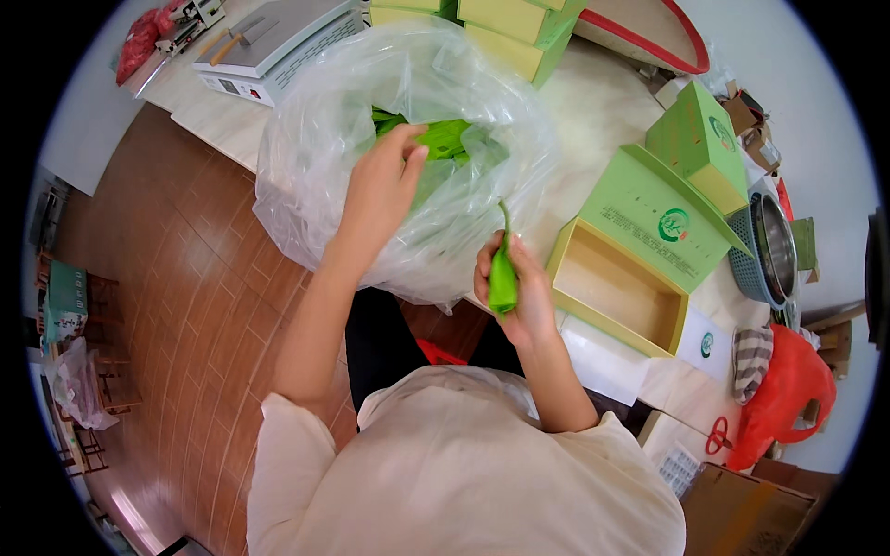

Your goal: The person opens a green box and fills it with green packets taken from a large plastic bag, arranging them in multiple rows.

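Note:
A large clear plastic bag (306,157) stands wide at the table's edge in front of me, with bright green leaves (445,139) inside. My left hand (385,181) reaches over its mouth, right at the leaves. Its fingers are loosely bent, with the thumb apart, and I see nothing held in them. To the right of the bag, my right hand (524,287) is closed round a green leaf (502,278) whose thin stem points up and away from me. An uncovered green and yellow box (616,292) sits just right of that hand, its lid standing up and its inside bare.
More green boxes (695,148) are stacked behind the uncovered one and at the far edge (519,37). A grey machine (278,46) stands at the far left. Scissors with red handles (718,435), a red bag (783,398) and a blue basket (751,259) are on the right.

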Motion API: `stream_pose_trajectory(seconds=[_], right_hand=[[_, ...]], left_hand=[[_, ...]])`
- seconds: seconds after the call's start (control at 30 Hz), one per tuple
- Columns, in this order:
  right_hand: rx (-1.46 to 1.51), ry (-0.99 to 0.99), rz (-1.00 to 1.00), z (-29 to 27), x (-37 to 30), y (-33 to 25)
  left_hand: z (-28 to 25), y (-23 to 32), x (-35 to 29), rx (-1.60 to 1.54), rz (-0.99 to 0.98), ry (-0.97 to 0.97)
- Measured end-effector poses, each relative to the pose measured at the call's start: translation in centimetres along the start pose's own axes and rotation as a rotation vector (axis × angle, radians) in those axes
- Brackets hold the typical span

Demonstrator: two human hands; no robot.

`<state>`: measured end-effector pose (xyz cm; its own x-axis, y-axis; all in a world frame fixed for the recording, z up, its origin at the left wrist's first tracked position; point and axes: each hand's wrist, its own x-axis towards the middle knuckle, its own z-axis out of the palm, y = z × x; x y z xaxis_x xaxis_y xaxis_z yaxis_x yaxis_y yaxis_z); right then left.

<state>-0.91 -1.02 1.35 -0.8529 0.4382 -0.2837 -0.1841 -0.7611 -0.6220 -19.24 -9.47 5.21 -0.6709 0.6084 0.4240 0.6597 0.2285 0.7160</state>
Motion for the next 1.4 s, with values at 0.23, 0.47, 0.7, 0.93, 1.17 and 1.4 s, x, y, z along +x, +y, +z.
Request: stream_pose_trajectory(seconds=[0.23, 0.47, 0.7, 0.93, 1.17, 1.4], right_hand=[[0.357, -0.296, 0.121, -3.0, -0.2, -1.1], [0.096, -0.085, 0.072, -2.4, -1.1, -1.8], [-0.525, -0.053, -0.311, -2.3, -0.5, -1.4], [-1.052, -0.07, -0.547, 0.8, -1.9, -1.1], [-0.724, -0.253, -0.185, -0.2, -1.6, 0.7], [0.146, -0.494, 0.597, -0.2, -2.0, 2.3]], left_hand=[[7.0, -7.3, 4.9, 0.593, -0.055, -0.308], [5.9, -8.1, 4.7, 0.617, -0.058, -0.246], [-0.2, 2.4, -2.5, 0.11, 0.01, 0.097], [-3.7, 3.4, -7.8, -0.197, 0.051, 0.077], [-2.8, -0.1, -10.4, -0.785, -0.235, -0.117], [1.6, 3.3, -10.0, -1.115, -0.229, -0.087]])
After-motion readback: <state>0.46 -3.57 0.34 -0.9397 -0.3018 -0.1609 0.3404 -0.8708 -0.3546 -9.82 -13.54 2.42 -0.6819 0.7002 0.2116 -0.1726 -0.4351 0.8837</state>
